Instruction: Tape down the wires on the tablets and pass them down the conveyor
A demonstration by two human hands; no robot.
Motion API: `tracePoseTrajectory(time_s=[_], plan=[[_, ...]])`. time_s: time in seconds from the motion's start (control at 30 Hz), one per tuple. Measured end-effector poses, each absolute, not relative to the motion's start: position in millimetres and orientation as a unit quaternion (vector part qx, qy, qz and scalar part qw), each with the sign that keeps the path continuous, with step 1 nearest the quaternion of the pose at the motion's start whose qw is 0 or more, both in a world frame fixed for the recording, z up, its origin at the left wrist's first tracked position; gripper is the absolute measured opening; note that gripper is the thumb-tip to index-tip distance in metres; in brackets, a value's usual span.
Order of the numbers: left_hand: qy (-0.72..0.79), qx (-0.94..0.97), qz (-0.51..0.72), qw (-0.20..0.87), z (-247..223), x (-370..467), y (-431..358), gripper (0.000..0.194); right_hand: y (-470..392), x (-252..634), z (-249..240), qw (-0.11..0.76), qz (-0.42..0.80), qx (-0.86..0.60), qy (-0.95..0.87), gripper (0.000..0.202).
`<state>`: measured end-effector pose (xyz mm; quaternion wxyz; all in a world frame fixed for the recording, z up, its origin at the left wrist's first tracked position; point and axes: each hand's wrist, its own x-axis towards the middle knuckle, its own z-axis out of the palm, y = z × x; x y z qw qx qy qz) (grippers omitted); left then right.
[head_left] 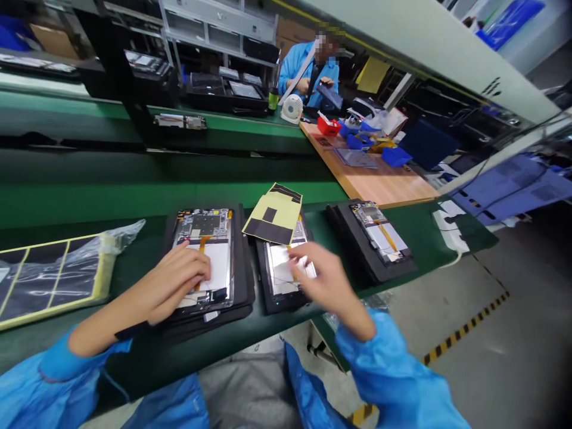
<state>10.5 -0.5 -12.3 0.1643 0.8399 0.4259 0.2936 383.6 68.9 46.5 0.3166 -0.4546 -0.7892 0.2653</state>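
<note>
While the left hand [181, 277] lies relaxed, palm down and fingers slightly bent, on a black-framed tablet [206, 225] with exposed white panel [220, 259] and orange ribbon [202, 245], the blurred right hand [324, 277] bends over a second exposed tablet [278, 271] just beside it; whether it grips anything cannot be told. A pale-yellow sheet with black patches [279, 215] overlaps that tablet's far end. Both tablets lie on the dark-green tabletop [426, 244].

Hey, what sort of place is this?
Probably an electronics assembly or repair workshop: an opened tablet-like device lies under the left hand on a green workbench, a co-worker in blue sits farther back, and black-and-yellow tape marks the floor.
</note>
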Motion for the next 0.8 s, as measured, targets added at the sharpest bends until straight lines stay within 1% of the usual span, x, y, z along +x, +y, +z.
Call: tracePoseTrajectory(time_s=[0.03, 0.1, 0.17, 0.2, 0.27, 0.37, 0.47, 0.57, 0.63, 0.7, 0.8], plan=[[0.426, 0.842, 0.290, 0.160, -15.9, 9.6, 0.3, 0.034, 54.9, 354.6, 35.9, 0.293, 0.291, -0.407, -0.815, 0.023], [0.429, 0.844, 0.285, 0.149, -24.0, 8.1, 1.6, 0.034, 38.8, 308.2, 19.3, 0.231, 0.329, -0.311, -0.861, 0.029], [0.435, 0.843, 0.284, 0.137, -32.6, 7.2, 0.9, 0.033, 35.0, 281.6, 9.6, 0.198, 0.347, -0.284, -0.872, 0.027], [0.438, 0.842, 0.291, 0.122, -36.5, 7.2, -0.7, 0.033, 35.4, 275.6, 7.0, 0.201, 0.360, -0.289, -0.864, 0.021], [0.442, 0.835, 0.320, 0.070, -41.7, 8.3, -7.4, 0.033, 36.5, 274.3, 5.2, 0.237, 0.395, -0.315, -0.830, 0.011], [0.419, 0.826, 0.378, 0.004, -40.6, 14.1, -24.1, 0.039, 36.0, 286.9, 7.2, 0.283, 0.429, -0.350, -0.783, 0.010], [0.347, 0.855, 0.386, 0.000, -31.8, 23.8, -37.8, 0.045, 37.9, 302.1, 10.4, 0.308, 0.435, -0.388, -0.752, 0.009], [0.296, 0.892, 0.342, 0.002, -22.0, 30.9, -33.9, 0.052, 41.6, 311.9, 14.1, 0.348, 0.441, -0.420, -0.713, 0.017], [0.265, 0.920, 0.287, 0.020, -16.4, 29.2, -21.2, 0.049, 40.7, 314.4, 17.5, 0.370, 0.438, -0.432, -0.697, 0.021], [0.247, 0.934, 0.255, 0.034, -12.4, 20.6, -6.4, 0.043, 36.0, 314.8, 20.9, 0.373, 0.433, -0.436, -0.695, 0.022], [0.248, 0.933, 0.259, 0.032, -13.5, 1.0, 7.6, 0.039, 26.4, 314.5, 25.2, 0.331, 0.442, -0.425, -0.717, 0.020]])
